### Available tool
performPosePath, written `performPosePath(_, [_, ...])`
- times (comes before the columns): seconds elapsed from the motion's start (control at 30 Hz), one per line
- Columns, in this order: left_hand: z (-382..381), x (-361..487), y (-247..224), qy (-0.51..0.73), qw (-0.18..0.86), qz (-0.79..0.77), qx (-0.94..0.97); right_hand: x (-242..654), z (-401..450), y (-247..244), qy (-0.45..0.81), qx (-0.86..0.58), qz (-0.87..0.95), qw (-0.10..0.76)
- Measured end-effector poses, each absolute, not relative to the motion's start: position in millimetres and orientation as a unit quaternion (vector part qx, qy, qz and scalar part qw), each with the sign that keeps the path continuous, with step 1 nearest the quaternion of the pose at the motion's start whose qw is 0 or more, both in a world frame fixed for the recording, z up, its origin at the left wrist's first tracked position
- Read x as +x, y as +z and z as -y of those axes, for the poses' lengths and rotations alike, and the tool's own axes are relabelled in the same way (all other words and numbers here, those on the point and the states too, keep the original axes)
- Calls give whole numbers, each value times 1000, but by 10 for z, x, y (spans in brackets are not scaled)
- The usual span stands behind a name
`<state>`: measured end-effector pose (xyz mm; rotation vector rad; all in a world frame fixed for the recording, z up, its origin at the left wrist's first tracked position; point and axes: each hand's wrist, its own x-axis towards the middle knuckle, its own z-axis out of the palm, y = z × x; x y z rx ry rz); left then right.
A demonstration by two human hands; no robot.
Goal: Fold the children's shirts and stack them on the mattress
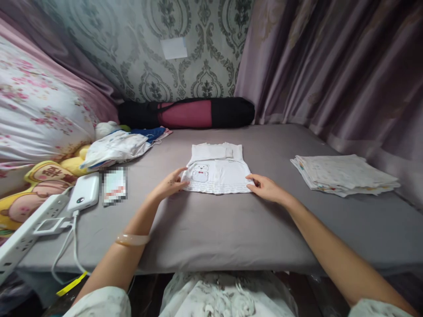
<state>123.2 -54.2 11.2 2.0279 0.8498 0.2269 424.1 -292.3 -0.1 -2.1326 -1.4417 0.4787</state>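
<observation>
A small white garment [220,174] with a bear drawing lies on the grey sheet in front of me, its sleeves folded across the upper part. My left hand [172,182] pinches its lower left edge between thumb and fingers. At the lower right edge, my right hand [264,187] grips the cloth in the same way. Off to the right is a stack of folded white cloths [345,174], which neither hand touches.
A long black and red bag [188,113] lies along the wall. On the left are crumpled clothes [115,147], a white power bank [84,192] with cables, a power strip [29,235], a blurred packet [114,186] and yellow plush items [24,200].
</observation>
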Motion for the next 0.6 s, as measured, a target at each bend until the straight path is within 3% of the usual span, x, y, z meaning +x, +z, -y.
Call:
performPosePath(0.13, [582, 1090, 163, 74, 434, -294, 849, 4252, 3061, 23, 193, -752, 582, 241])
performPosePath(0.37, [553, 1070, 79, 128, 368, -288, 875, 4246, 3048, -5, 75, -752, 620, 212])
performPosePath(0.6, [444, 1193, 92, 208, 342, -285, 871, 4323, 2897, 33, 8, -729, 607, 315])
